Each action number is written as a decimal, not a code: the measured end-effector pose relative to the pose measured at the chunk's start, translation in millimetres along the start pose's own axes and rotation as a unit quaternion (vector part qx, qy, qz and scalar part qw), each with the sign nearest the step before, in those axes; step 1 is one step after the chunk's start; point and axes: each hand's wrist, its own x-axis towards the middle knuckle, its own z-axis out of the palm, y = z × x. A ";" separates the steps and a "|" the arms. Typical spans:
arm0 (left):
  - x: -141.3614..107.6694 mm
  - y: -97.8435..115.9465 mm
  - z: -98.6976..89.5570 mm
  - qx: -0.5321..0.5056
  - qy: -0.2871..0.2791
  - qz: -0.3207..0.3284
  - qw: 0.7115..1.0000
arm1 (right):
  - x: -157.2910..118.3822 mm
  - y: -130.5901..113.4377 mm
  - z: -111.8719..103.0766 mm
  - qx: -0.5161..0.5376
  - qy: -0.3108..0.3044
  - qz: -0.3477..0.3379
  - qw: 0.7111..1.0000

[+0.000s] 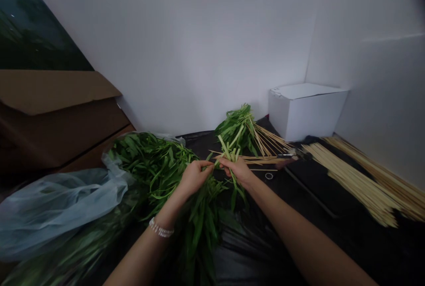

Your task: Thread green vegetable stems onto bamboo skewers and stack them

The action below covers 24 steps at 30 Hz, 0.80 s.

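Observation:
My right hand (237, 170) is closed around a small bunch of water spinach stems (229, 146), their pale cut ends pointing up and away from me. Just to its left, my left hand (196, 176) pinches a stem or leaf of the same greens; the exact piece is partly hidden by the fingers. Long leaves (202, 224) hang down below and between both hands. A large heap of water spinach (154, 162) lies left of my left hand. Beyond my right hand rests another pile of greens (239, 122), with thin wooden sticks (270, 140) fanning out of it.
A clear plastic bag (66, 202) lies crumpled at the left, beside a cardboard box (59, 131). On the right are bundles of long pale sticks (352, 179) and a black flat object (318, 184). A white box (307, 111) stands against the wall. A small ring (268, 175) lies on the black covering.

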 end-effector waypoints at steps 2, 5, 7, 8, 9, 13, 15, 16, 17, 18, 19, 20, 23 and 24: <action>-0.3 -1.3 1.2 -0.009 -0.004 0.000 1.000 | 0.6 -2.5 -1.8 0.020 -0.003 0.007 1.000; -3.0 0.4 1.0 0.027 0.022 -0.019 0.999 | 1.9 -8.2 -5.7 0.070 0.008 0.020 0.997; -6.1 4.2 0.9 0.062 0.049 -0.027 0.997 | 2.3 -9.9 -6.9 0.079 0.016 0.016 0.997; -7.6 6.1 1.2 0.079 0.070 -0.029 0.994 | 2.2 -9.5 -6.6 0.075 0.018 0.013 0.997; -8.8 7.6 1.7 0.090 0.096 -0.031 0.991 | 1.9 -8.2 -5.7 0.069 0.017 0.011 0.997; -8.4 2.5 0.6 -0.007 0.205 -0.050 0.977 | 0.4 -0.4 -0.3 0.080 0.000 0.032 0.996; -5.6 -7.4 -6.8 -0.124 0.252 -0.072 0.957 | 2.2 1.4 -1.4 0.109 0.013 0.048 0.993; -4.3 -13.6 -13.4 -0.187 0.276 -0.090 0.938 | 4.1 1.3 -3.6 0.126 0.028 0.051 0.990; -3.6 -20.2 -22.0 -0.250 0.295 -0.111 0.915 | 6.5 0.8 -6.7 0.139 0.049 0.056 0.987; -3.8 -26.9 -32.5 -0.312 0.305 -0.133 0.890 | 9.3 0.0 -10.3 0.150 0.069 0.056 0.985; -5.0 -33.4 -44.3 -0.376 0.298 -0.152 0.864 | 12.0 -0.7 -14.1 0.161 0.086 0.059 0.981; -7.3 -39.6 -57.0 -0.437 0.277 -0.157 0.841 | 14.5 -1.1 -17.5 0.171 0.100 0.072 0.978; -19.2 -54.5 -92.8 -0.574 0.224 -0.122 0.778 | 18.3 0.9 -23.5 0.183 0.120 0.109 0.970; -23.7 -58.2 -101.8 -0.611 0.217 -0.114 0.753 | 18.3 2.5 -24.0 0.182 0.118 0.119 0.969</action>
